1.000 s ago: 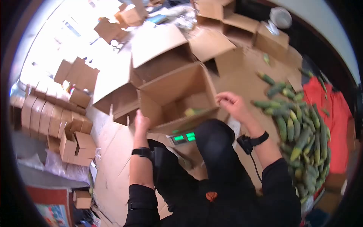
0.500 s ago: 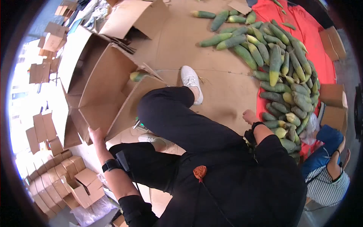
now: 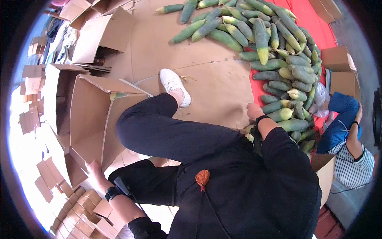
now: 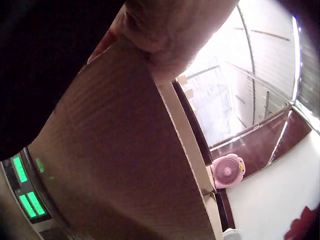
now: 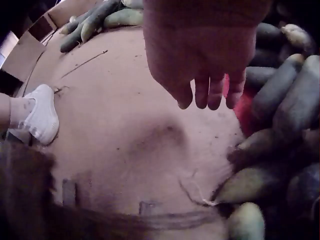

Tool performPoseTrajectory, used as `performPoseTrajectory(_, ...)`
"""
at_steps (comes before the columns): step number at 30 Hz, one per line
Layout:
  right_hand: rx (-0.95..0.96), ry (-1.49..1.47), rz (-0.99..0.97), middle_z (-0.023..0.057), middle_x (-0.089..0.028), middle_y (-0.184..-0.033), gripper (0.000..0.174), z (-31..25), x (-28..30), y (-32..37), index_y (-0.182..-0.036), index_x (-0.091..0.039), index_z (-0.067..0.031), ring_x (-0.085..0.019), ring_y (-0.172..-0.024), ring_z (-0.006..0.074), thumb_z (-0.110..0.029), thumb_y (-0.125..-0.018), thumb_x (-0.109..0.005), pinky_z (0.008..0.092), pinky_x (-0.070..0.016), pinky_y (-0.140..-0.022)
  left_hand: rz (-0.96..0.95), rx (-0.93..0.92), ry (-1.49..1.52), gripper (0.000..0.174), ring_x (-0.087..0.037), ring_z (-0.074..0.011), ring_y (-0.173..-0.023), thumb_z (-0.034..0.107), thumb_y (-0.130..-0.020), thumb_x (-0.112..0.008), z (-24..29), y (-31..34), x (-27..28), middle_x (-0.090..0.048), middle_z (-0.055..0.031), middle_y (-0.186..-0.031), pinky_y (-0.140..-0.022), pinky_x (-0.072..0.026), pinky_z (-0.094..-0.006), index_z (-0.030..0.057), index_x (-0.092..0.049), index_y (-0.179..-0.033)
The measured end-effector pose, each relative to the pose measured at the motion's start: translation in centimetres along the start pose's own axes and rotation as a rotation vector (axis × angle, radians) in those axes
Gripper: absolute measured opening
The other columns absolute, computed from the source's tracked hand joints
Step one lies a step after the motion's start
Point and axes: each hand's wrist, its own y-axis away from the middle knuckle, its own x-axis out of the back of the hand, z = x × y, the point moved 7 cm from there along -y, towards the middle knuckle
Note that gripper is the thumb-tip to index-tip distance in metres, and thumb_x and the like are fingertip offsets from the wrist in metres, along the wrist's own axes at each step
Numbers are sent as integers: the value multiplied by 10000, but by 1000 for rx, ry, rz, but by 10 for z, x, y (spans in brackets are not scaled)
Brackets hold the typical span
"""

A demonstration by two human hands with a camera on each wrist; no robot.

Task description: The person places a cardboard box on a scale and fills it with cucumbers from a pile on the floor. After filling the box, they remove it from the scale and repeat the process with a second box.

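Note:
My left hand (image 3: 94, 169) grips the near rim of an open cardboard box (image 3: 89, 103); the left wrist view has the hand (image 4: 160, 37) over the top edge of its wall. One green radish (image 3: 117, 96) shows inside the box. Beside the box wall, a scale display (image 4: 30, 197) glows green. My right hand (image 3: 253, 111) hovers by the near edge of a large heap of green radishes (image 3: 302, 73). In the right wrist view its fingers (image 5: 215, 95) hang down, holding nothing, with radishes close on the right.
Flat cardboard (image 3: 155, 44) covers the floor, with a red cloth (image 3: 324, 34) under the heap. My white shoe (image 3: 174, 83) stands between box and heap. More boxes (image 3: 99, 32) stand at the left and back. Another person in a striped shirt (image 3: 354, 169) is at the right.
The view has swung right toward the heap. My right hand has left the box's side and moved over to the radishes. My left hand has stayed on the box.

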Motion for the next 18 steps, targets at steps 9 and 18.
performPoseTrajectory(9,-116,354,316,79,-548,-1038,243,44,87,42,-1011,-582,-102,-497,-1020,237,-147,-793,-485,424,-420,-819,-46,24,-72,427,-564,-222,-777,129,-671,-526,69,71,25,-598,-158,-910,-668,-452,-344,-54,-529,-1056)
performPoseTrajectory(18,-57,403,71,67,-554,-1108,262,12,39,28,-1039,-599,-143,-470,-1088,237,-203,-808,-491,522,-347,-861,4,20,121,391,-584,-246,-769,53,-663,-492,9,14,4,-597,-161,-890,-639,-462,-374,-47,-530,-1039)
